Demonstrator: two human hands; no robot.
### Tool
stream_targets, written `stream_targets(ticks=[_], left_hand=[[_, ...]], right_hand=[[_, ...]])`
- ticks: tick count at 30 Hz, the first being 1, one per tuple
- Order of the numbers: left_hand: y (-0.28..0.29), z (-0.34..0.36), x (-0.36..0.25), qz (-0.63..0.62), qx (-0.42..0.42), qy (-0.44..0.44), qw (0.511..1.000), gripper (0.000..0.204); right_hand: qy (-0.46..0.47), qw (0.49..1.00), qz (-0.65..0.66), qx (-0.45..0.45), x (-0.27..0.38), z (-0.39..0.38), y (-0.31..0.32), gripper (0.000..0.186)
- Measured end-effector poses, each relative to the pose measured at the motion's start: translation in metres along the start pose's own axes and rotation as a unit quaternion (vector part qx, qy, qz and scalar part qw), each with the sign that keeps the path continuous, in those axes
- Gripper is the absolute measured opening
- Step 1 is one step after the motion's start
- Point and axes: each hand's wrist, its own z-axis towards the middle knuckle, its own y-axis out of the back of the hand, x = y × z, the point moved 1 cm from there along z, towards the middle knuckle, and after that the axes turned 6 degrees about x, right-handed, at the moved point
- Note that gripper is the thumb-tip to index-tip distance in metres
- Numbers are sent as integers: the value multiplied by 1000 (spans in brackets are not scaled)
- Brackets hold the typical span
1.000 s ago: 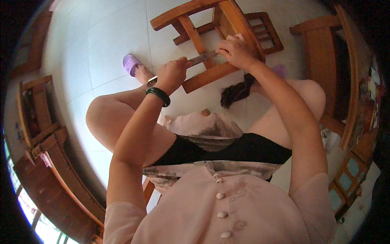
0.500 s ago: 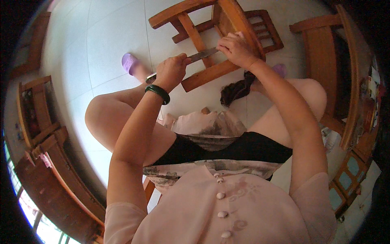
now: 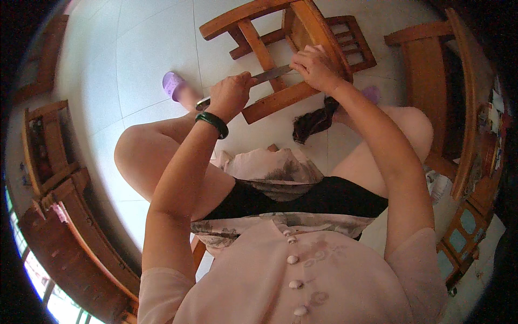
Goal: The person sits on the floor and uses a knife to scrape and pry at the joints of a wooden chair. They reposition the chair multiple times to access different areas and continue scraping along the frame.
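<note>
Knife spanning the gap between two hands, over a tipped wooden chair.
Left hand, dark green bangle circling its wrist, is gripping the handle; right hand is bunching narrowly at the blade's far end, cannot tell whether pinching it. Dark hairlike bundle is showing beside the right lower leg.

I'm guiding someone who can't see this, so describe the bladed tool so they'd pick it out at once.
Find the wooden chair at the top of the view. In front of it, the left hand, with a dark bangle at its wrist, grips the bladed tool, which points toward the right hand. Its narrow, flat grey metal stands out against the orange-brown wood.
</note>
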Motion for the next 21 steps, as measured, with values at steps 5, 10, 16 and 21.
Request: stream_targets(ticks=[5,10,16,21], left_hand=[[-2,3,7,-1,-40,-33,999,21],[-6,1,9,-40,-22,-3,999,27],[-5,-5,6,-33,-7,10,999,29],[-15,-3,11,-22,-12,-30,999,20]], right_hand=[[-2,999,-12,-30,4,1,0,16],[-27,999,-14,-34,6,4,-5,16],[-25,1000,-17,5,5,3,-3,17],[-18,1000,-6,11,4,2,-2,15]])
